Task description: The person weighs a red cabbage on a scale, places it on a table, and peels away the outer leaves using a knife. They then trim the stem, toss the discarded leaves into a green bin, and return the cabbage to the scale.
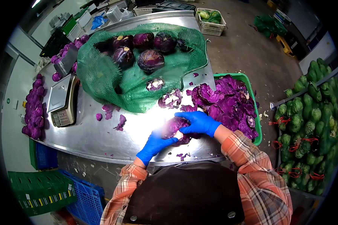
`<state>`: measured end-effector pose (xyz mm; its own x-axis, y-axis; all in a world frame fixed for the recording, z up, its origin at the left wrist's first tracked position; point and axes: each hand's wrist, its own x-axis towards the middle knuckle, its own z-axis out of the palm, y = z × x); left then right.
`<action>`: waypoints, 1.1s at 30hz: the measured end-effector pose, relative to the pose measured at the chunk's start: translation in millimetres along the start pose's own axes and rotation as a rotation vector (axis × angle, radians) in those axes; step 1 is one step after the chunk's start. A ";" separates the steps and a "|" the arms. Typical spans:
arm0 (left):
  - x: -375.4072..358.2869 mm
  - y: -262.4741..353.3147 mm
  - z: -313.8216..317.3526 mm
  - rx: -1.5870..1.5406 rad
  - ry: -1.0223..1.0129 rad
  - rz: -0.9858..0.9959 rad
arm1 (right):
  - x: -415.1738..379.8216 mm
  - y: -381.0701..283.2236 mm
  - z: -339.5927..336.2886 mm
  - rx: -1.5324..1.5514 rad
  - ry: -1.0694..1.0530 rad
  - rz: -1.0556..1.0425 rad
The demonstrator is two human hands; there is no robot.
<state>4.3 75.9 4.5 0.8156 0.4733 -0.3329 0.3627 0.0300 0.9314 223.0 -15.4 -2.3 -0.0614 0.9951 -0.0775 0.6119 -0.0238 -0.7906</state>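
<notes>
A red cabbage (175,126) with a pale cut stem rests low over the steel table near its front edge, partly behind a blurry patch. My left hand (156,145), in a blue glove, grips it from the left and below. From the right, my blue-gloved right hand (199,123) is wrapped over its top and side, fingers curled on the leaves. Just beyond them lie trimmed cabbage pieces (171,98) with white cut faces. Loose purple leaves (225,99) heap up at the right, over the table edge and in a green crate (257,129).
An open green mesh bag (139,99) with several whole red cabbages (151,60) covers the table's middle. A scale (63,101) stands left of it, near rows of small purple cabbages (34,108). Bagged green vegetables (308,123) are stacked at the right; green crates (41,191) sit lower left.
</notes>
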 end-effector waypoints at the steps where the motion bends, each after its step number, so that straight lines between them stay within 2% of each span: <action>1: 2.5 -1.0 -0.9 0.014 -0.004 -0.007 | 0.6 -1.2 -1.5 -0.049 0.012 0.007; 4: 7.0 0.5 -3.4 0.032 -0.048 -0.012 | 2.2 6.2 1.3 0.019 0.106 -0.006; 7: 3.9 8.7 0.8 0.081 -0.086 0.047 | 19.2 29.3 1.7 0.116 0.128 0.193; 8: 2.0 10.8 4.4 0.041 -0.098 0.028 | 15.8 33.2 -8.1 0.142 0.028 0.359; 12: 11.7 -7.7 4.1 -0.037 -0.055 0.014 | -6.3 30.6 6.1 0.472 0.308 0.152; 15: 16.0 -8.5 3.9 -0.057 -0.034 -0.034 | -27.4 4.9 -13.6 0.185 0.257 0.090; 16: 16.5 -5.6 4.0 -0.067 -0.038 -0.052 | -33.3 -1.1 -15.8 0.221 0.286 0.057; 19: 18.5 3.0 3.3 -0.115 -0.054 -0.086 | -59.0 -9.7 -37.9 -0.209 -0.005 0.215; 21: 21.6 -4.7 -1.5 -0.172 -0.086 -0.102 | -76.1 -21.5 -47.8 -0.244 -0.054 0.226; 24: 24.7 -5.6 -2.3 -0.064 -0.085 -0.099 | -85.1 -30.2 -54.4 -0.313 -0.163 0.332; 27: 25.0 1.8 -2.1 -0.076 -0.122 -0.096 | -85.2 -9.3 -48.9 -0.179 -0.032 0.336; 31: 21.0 -0.6 -0.9 0.035 -0.113 -0.029 | -80.1 28.4 -57.1 -0.064 0.116 0.583; 32: 20.6 -2.5 -2.2 -0.014 -0.136 -0.021 | -78.9 32.0 -59.8 -0.134 0.034 0.658; 33: 18.0 -4.0 -4.5 -0.001 -0.165 0.017 | -79.0 31.7 -57.6 -0.134 0.086 0.615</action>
<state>15.6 88.2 -4.5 0.8847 0.3227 -0.3363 0.3477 0.0237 0.9373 292.7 -89.3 13.7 0.3930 0.8075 -0.4400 0.6087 -0.5871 -0.5337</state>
